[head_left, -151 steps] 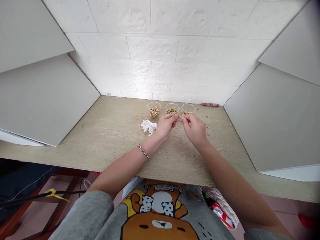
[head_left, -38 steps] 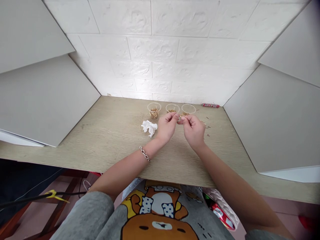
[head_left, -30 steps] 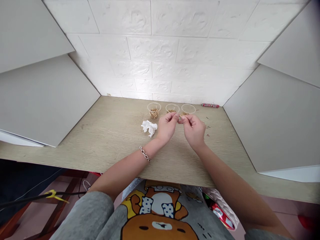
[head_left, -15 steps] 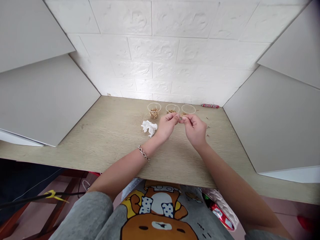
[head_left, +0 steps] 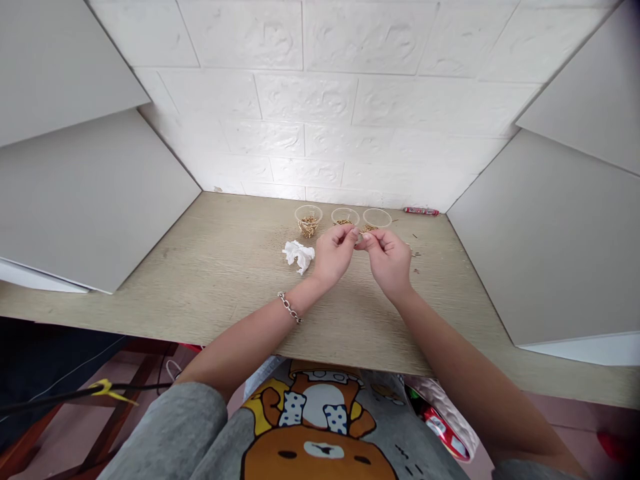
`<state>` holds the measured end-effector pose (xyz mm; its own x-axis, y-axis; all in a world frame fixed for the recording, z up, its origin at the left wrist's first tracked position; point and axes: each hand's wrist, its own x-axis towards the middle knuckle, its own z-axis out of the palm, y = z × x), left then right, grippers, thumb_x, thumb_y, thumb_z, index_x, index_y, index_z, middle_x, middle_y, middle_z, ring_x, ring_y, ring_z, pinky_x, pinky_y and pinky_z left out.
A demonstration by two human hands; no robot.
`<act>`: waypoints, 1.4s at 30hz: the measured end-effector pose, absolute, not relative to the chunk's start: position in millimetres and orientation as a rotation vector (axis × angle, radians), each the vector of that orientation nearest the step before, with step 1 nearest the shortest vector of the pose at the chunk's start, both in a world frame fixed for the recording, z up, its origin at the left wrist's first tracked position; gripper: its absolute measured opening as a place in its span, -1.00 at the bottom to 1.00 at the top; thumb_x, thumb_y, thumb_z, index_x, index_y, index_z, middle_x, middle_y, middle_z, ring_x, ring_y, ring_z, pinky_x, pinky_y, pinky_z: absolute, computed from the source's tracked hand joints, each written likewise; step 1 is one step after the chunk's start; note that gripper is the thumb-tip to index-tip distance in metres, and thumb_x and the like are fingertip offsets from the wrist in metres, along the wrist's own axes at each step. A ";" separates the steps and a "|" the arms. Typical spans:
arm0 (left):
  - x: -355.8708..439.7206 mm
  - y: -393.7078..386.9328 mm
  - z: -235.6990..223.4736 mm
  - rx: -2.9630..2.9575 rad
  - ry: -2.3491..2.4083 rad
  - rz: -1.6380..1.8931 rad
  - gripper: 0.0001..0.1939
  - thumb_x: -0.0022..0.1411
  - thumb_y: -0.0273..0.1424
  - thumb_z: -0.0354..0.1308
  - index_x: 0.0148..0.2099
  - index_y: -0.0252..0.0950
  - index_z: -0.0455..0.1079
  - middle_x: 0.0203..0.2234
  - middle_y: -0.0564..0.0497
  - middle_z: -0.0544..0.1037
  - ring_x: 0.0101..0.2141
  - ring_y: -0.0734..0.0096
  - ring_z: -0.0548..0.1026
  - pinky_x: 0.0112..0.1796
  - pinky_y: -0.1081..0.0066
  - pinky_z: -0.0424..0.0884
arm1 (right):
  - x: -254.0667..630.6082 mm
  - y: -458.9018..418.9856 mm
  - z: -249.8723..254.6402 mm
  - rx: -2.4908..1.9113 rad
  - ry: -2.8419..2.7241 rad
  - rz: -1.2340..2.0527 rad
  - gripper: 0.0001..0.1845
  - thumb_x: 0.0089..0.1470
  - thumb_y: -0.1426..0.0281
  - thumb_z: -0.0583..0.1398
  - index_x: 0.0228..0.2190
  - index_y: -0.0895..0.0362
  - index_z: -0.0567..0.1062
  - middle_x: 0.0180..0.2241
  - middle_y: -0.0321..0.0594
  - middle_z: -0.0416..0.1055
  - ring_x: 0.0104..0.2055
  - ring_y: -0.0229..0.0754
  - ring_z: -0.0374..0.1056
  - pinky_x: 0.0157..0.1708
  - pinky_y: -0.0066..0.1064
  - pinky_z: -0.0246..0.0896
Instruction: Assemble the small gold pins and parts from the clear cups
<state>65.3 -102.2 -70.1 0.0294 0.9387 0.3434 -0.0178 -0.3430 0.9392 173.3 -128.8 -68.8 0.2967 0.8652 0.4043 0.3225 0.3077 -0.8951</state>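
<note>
My left hand [head_left: 336, 251] and my right hand [head_left: 389, 259] meet fingertip to fingertip above the table, both closed in a pinch. Whatever lies between the fingers is too small to make out. Just behind them stand a clear cup [head_left: 345, 216] in the middle and another clear cup [head_left: 377, 217] on the right, each partly hidden by my fingers, with small gold-coloured pieces inside. A third clear cup [head_left: 309, 220], to the left, holds a heap of thin gold-coloured pieces. Beside my left hand lies a crumpled white tissue [head_left: 299, 256].
A red wrapped stick [head_left: 421, 211] lies against the white brick-patterned wall [head_left: 330, 100]. Small dark bits [head_left: 417, 254] are scattered right of my right hand. Grey panels [head_left: 100, 193] close off both sides of the wooden table [head_left: 225, 267].
Both hands stay pinched together in nearly the same spot; my fingertips have come slightly closer, and my right hand has shifted a little left. The cups and tissue have not moved.
</note>
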 end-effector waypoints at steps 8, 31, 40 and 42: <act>66.3 -99.9 -74.5 1.534 1.053 1.466 -0.78 0.17 -0.31 0.06 -0.39 -0.32 0.43 -0.49 0.02 0.48 -0.41 0.47 0.39 -0.33 0.45 0.30 | 164.4 -124.7 -71.3 -1.030 -0.986 0.946 -0.70 -0.12 0.16 0.27 -0.52 0.15 0.42 -0.58 -0.30 0.43 -0.47 -0.24 0.40 -0.28 -0.22 0.42; 65.2 -98.7 -72.1 1.516 1.006 1.436 -0.80 0.16 -0.32 0.07 -0.41 -0.32 0.42 -0.51 0.03 0.48 -0.40 0.46 0.38 -0.35 0.45 0.28 | 167.8 -122.7 -76.9 -1.158 -1.145 0.688 -0.70 -0.01 0.15 0.18 -0.45 0.15 0.44 -0.50 -0.24 0.48 -0.41 -0.17 0.43 -0.27 -0.22 0.36; 65.7 -102.9 -63.4 1.415 0.909 1.369 -0.78 0.14 -0.32 0.07 -0.46 -0.35 0.39 -0.55 0.04 0.45 -0.43 0.48 0.37 -0.33 0.45 0.28 | 171.4 -127.9 -72.6 -1.269 -1.356 0.247 -0.76 0.05 0.21 0.13 -0.44 0.12 0.45 -0.47 -0.23 0.51 -0.42 -0.20 0.42 -0.37 -0.34 0.29; 65.6 -102.9 -62.9 1.391 0.882 1.351 -0.79 0.14 -0.32 0.07 -0.44 -0.35 0.39 -0.54 0.04 0.45 -0.42 0.48 0.38 -0.30 0.45 0.29 | 173.1 -127.7 -71.9 -1.277 -1.399 0.162 -0.77 0.06 0.22 0.12 -0.44 0.12 0.44 -0.47 -0.23 0.52 -0.43 -0.20 0.41 -0.39 -0.35 0.28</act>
<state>65.6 -102.9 -62.9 0.1220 0.9515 0.2824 -0.1236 -0.2678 0.9555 173.1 -127.7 -71.9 0.2728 0.7355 0.6202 0.5740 0.3929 -0.7184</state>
